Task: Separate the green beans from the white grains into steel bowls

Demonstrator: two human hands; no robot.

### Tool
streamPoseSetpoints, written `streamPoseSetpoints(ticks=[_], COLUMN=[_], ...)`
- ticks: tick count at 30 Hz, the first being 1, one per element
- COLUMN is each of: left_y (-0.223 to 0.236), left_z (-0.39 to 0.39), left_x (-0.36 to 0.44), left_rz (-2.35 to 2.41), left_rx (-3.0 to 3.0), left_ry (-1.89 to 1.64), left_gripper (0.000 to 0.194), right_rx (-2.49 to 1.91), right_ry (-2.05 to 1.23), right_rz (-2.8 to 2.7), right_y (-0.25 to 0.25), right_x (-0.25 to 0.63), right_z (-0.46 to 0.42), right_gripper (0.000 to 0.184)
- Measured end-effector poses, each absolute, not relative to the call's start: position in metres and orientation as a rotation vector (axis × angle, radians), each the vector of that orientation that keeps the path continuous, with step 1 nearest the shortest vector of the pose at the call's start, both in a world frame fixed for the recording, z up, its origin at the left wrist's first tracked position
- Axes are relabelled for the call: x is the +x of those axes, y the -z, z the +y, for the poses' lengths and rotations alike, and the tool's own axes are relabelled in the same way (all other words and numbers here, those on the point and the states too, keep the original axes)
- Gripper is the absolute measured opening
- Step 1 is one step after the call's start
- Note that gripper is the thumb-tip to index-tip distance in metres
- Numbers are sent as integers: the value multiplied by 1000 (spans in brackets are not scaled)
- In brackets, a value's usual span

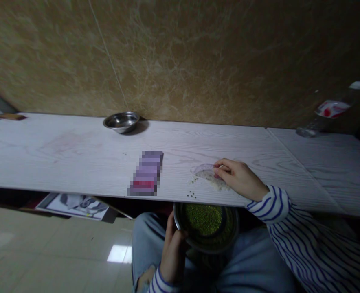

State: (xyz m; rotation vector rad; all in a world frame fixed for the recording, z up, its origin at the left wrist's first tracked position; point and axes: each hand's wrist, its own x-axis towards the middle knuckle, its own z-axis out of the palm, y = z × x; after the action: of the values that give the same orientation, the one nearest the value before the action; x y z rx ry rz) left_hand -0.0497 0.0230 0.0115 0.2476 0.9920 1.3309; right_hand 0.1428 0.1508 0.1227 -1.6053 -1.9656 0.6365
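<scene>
My right hand point(233, 177) pinches a clear, purplish curved piece that looks like a protractor point(203, 167) at the table top. Pale grains like rice point(218, 184) lie in a small heap beneath and beside it, with several green beans scattered near them. Below the table's front edge, my left hand point(173, 248) grips the rim of a metal bowl point(236, 228), which is tilted above my lap. Small green beans, like mung beans point(204, 219), cover the bowl's bottom. Several dark beans point(191, 194) rest close to the table edge.
A blurred-out phone-like slab point(146, 173) lies left of the grains. An empty metal bowl point(121, 122) stands by the wall. At the far right stands a clear plastic bottle point(332, 109). An open drawer or box point(76, 205) shows under the white table point(60, 162).
</scene>
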Motion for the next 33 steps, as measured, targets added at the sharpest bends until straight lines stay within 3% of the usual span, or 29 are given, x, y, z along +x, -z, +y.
streamPoseSetpoints(ticks=[33], left_y=[-13], left_z=[24], left_x=[-47], left_rz=[977], left_rx=[256], left_ry=[-1349], left_gripper=[57], right_rx=[-1537], right_ry=[-1024], right_rz=[-1838], right_y=[-116], right_x=[138], right_z=[134], right_gripper=[12])
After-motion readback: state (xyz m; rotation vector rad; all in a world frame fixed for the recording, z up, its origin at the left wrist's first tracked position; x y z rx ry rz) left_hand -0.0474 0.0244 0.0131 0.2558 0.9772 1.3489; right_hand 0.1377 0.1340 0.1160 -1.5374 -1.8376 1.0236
